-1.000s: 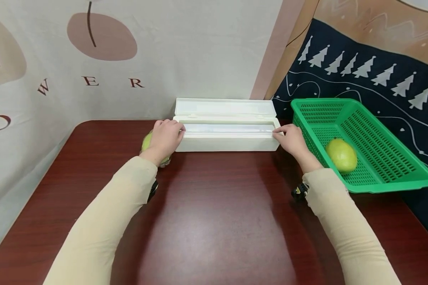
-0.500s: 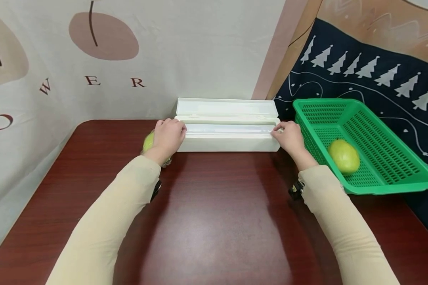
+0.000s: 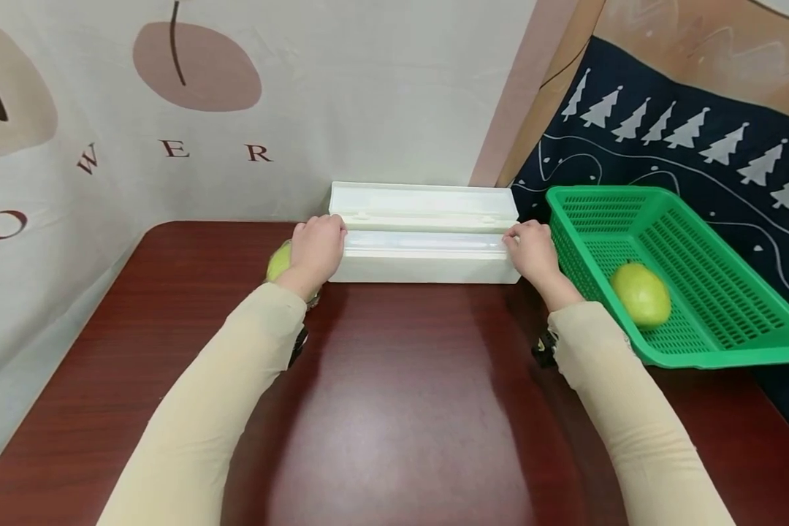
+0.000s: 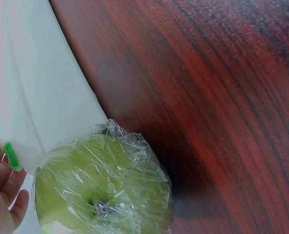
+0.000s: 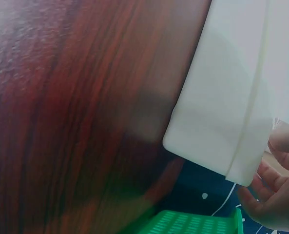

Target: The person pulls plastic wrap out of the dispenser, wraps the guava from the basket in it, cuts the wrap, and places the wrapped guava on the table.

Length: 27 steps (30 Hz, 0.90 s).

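A long white cling film box (image 3: 427, 269) stands at the back of the table, its lid (image 3: 421, 199) tipped back. A sheet of clear cling film (image 3: 427, 242) stretches across its opening. My left hand (image 3: 318, 245) is at the left end and my right hand (image 3: 532, 252) at the right, each pinching the film with thumb and fingers. Beside the left fingers, a small green piece (image 4: 12, 157) shows in the left wrist view. A round green fruit (image 4: 103, 190) wrapped in clear film sits by the box's left end, partly hidden by my left hand in the head view.
To the right stands a green slotted basket (image 3: 730, 281) holding one bare yellow-green fruit (image 3: 641, 294). The dark red wooden table (image 3: 408, 409) stretches in front of the box. A pale printed cloth (image 3: 368, 109) hangs right behind it.
The head view has turned slightly left, so the scene sits further right. Both hands have risen a little relative to the box, and the film sheet now covers more of the opening.
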Motion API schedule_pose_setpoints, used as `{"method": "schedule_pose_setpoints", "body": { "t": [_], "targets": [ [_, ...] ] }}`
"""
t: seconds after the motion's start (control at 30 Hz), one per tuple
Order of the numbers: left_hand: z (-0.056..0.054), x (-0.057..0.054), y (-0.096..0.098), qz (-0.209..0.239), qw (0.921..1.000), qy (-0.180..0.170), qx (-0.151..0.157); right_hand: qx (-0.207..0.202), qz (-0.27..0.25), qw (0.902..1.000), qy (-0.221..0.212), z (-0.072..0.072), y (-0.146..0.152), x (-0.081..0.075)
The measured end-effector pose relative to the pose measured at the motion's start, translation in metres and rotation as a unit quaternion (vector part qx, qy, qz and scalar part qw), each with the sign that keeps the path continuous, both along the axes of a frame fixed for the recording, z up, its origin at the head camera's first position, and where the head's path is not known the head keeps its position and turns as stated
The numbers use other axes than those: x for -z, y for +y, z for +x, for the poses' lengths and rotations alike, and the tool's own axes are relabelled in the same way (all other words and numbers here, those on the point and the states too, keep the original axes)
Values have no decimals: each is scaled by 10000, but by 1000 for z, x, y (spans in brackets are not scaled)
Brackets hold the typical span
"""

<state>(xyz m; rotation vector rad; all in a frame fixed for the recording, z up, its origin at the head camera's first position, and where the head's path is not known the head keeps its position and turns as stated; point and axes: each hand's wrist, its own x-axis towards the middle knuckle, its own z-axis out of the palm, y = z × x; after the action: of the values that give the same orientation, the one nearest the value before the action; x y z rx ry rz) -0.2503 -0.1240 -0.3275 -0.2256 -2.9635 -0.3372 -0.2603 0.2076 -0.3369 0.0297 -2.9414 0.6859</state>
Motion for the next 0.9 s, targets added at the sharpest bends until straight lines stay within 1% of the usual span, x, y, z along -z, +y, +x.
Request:
{"method": "schedule_pose_setpoints", "body": {
  "t": [0.07, 0.13, 0.27, 0.33, 0.37, 0.47, 0.57, 0.63, 0.67, 0.73, 0.8, 0.83, 0.9],
  "targets": [
    [-2, 0, 1, -76, 9999, -64, -23, 12, 150, 9999, 40, -2, 0, -2],
    [-4, -1, 3, -256, 9996, -83, -7, 58, 343, 9994, 33, -3, -1, -4],
    [-7, -2, 4, -623, 9980, -8, 34, 101, 700, 9974, -147, -7, -2, -12],
    [-8, -3, 4, -717, 9974, 26, 47, 96, 702, 9971, -261, -10, -3, -15],
    [-8, -4, 4, -742, 9972, 35, 64, 108, 623, 9974, -337, -11, -3, -16],
    [-8, -5, 5, -868, 9961, 19, 147, 222, 187, 9982, -519, -15, -5, -18],
    [-9, -5, 5, -1100, 9937, 49, 211, 318, -457, 9968, -580, -17, -5, -18],
    [-9, -5, 4, -1275, 9916, 47, 224, 367, -879, 9936, -599, -19, -4, -18],
    [-10, -5, 4, -1369, 9903, 35, 231, 406, -1096, 9910, -650, -20, -4, -19],
    [-12, -5, 3, -1420, 9896, 12, 217, 488, -1515, 9841, -792, -22, -3, -20],
    [-14, -7, 2, -1215, 9924, -117, 151, 611, -1897, 9747, -1014, -24, -2, -22],
    [-15, -8, 2, -970, 9951, -163, 103, 676, -2074, 9692, -1143, -25, -2, -23],
    [-16, -10, 2, -244, 9992, -301, -59, 772, -2401, 9580, -1361, -27, -1, -25]
  ]
}}
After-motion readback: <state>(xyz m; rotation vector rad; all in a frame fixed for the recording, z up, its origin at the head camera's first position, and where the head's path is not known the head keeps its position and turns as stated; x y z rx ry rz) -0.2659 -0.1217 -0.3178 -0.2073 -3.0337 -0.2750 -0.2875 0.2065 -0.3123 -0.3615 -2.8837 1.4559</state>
